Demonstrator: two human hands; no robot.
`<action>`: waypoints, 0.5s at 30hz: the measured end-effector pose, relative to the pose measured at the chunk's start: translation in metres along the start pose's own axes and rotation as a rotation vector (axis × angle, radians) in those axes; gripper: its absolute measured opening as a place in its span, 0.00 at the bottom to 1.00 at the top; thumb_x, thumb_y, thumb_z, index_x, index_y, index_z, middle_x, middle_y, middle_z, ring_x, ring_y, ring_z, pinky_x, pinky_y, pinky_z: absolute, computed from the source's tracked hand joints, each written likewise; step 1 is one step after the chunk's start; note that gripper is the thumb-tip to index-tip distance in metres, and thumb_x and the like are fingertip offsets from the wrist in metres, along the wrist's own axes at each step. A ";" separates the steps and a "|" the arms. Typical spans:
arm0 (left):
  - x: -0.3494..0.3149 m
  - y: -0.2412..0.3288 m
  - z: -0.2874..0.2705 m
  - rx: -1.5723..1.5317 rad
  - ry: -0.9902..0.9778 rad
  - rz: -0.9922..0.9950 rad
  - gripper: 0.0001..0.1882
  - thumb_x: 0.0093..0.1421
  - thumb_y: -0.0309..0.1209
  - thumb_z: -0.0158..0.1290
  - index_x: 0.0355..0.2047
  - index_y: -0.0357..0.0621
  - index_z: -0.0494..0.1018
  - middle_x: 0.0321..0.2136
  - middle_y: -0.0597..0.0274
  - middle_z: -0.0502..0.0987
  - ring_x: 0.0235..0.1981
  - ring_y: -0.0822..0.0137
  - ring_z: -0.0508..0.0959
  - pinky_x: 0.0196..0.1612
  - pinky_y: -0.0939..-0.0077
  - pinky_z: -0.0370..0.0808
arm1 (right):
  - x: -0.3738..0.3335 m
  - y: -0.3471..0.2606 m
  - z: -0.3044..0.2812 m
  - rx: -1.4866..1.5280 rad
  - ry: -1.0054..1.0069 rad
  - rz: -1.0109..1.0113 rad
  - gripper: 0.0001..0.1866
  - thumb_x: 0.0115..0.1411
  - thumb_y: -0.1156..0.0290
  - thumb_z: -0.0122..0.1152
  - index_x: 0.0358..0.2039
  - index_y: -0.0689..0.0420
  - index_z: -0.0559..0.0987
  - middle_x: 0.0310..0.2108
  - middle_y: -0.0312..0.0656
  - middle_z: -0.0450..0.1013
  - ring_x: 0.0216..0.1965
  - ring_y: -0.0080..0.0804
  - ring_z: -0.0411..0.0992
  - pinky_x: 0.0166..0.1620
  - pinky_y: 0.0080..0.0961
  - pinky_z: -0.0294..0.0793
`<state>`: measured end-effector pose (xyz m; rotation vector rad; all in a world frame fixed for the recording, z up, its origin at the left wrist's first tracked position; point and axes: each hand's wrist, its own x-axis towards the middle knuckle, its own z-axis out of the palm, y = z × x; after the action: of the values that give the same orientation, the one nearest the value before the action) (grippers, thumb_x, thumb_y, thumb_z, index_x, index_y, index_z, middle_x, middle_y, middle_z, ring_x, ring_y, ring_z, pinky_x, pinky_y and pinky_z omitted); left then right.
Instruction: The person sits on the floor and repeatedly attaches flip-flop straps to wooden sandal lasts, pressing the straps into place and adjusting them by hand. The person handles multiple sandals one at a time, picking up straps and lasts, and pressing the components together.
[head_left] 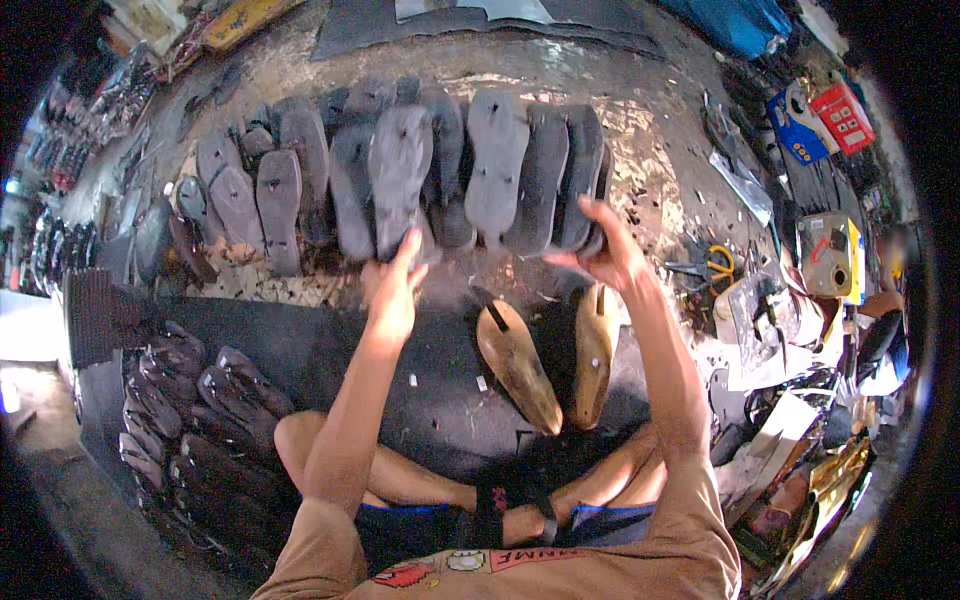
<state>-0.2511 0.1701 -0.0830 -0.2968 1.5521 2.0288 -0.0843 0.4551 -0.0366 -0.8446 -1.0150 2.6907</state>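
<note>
Several grey and black flip-flop soles stand in a row across the floor in front of me. My left hand (392, 292) is at the lower end of a light grey sole (402, 165), its fingers stretched out. Whether it touches that sole I cannot tell. Close to the lower end of the dark soles (582, 175) on the right, my right hand (612, 252) has its thumb and fingers spread, with nothing seen between them. Another light grey sole (497, 165) stands between the hands. Below them, two wooden shoe lasts (520, 365) with dark straps lie on a black mat (430, 350).
Finished dark sandals (180, 430) are piled at the left. Scissors with yellow handles (718, 265) lie right of my right hand. Farther right are a blue box (800, 122), a red box (843, 117), a tin (828, 255) and scraps. Dark sheets (480, 38) lie at the back.
</note>
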 end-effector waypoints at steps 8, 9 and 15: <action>-0.107 -0.029 -0.097 0.163 -0.040 0.223 0.39 0.65 0.37 0.68 0.70 0.39 0.61 0.61 0.58 0.73 0.61 0.63 0.73 0.67 0.62 0.67 | -0.135 0.011 -0.004 -1.173 0.454 -0.184 0.47 0.59 0.49 0.77 0.66 0.71 0.68 0.58 0.60 0.75 0.55 0.51 0.79 0.56 0.42 0.79; -0.112 -0.022 -0.098 0.100 -0.084 0.195 0.39 0.65 0.36 0.68 0.71 0.39 0.61 0.62 0.55 0.72 0.64 0.63 0.70 0.70 0.59 0.62 | -0.137 0.019 -0.014 -1.263 0.637 -0.498 0.47 0.58 0.51 0.78 0.67 0.69 0.68 0.58 0.59 0.76 0.57 0.53 0.78 0.60 0.43 0.75; -0.210 0.049 -0.110 0.283 0.072 0.579 0.30 0.70 0.31 0.60 0.69 0.40 0.65 0.70 0.51 0.66 0.72 0.54 0.65 0.71 0.59 0.66 | -0.225 0.035 0.042 -0.554 0.325 -0.672 0.35 0.66 0.61 0.70 0.68 0.59 0.67 0.60 0.50 0.74 0.45 0.43 0.82 0.46 0.34 0.83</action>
<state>-0.1244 -0.0045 0.0271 0.2197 2.1233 2.1771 0.0813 0.3331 0.0689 -0.7872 -1.6217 1.6799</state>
